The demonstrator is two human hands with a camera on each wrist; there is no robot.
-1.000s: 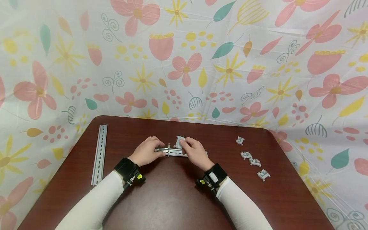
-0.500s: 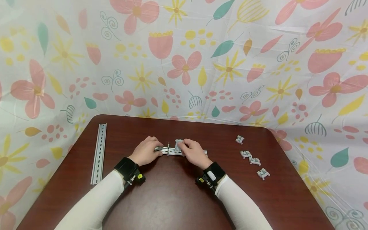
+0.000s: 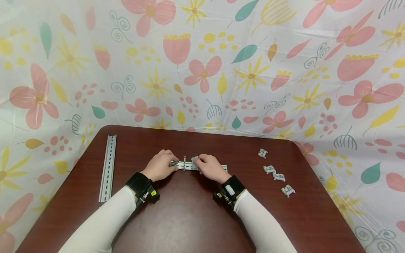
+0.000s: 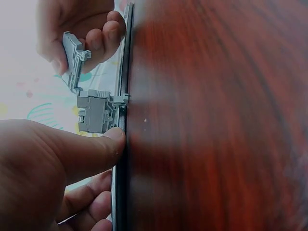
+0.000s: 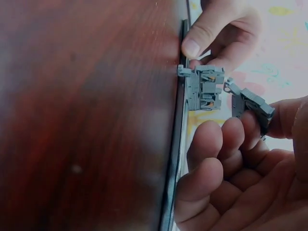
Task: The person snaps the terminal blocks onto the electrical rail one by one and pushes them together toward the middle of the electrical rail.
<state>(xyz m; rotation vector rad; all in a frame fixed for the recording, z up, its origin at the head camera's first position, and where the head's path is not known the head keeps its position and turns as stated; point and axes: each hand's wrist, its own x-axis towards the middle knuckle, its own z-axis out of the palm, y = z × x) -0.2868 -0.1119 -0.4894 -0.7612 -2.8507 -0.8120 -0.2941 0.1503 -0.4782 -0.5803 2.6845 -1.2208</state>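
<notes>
My left hand (image 3: 160,166) grips the left part of a short slotted metal DIN rail (image 3: 188,166), thumb along its near edge. A grey terminal block (image 4: 98,113) stands across the rail just beside that thumb in the left wrist view. My right hand (image 3: 211,168) pinches a second grey terminal block (image 5: 250,106) between thumb and fingers. This held block is tilted, above the rail and a little right of the mounted one; its lower corner comes close to the mounted block in both wrist views. Fingers partly cover it in the head view.
A longer slotted DIN rail (image 3: 108,168) lies lengthwise on the left of the brown table (image 3: 177,218). Several loose terminal blocks (image 3: 288,190) are scattered at the right. A flower-patterned cloth (image 3: 202,105) hangs behind the table's far edge.
My right hand has brought its terminal block from behind the rail to over it, turning it and shifting slightly left. The left hand keeps its hold on the rail.
</notes>
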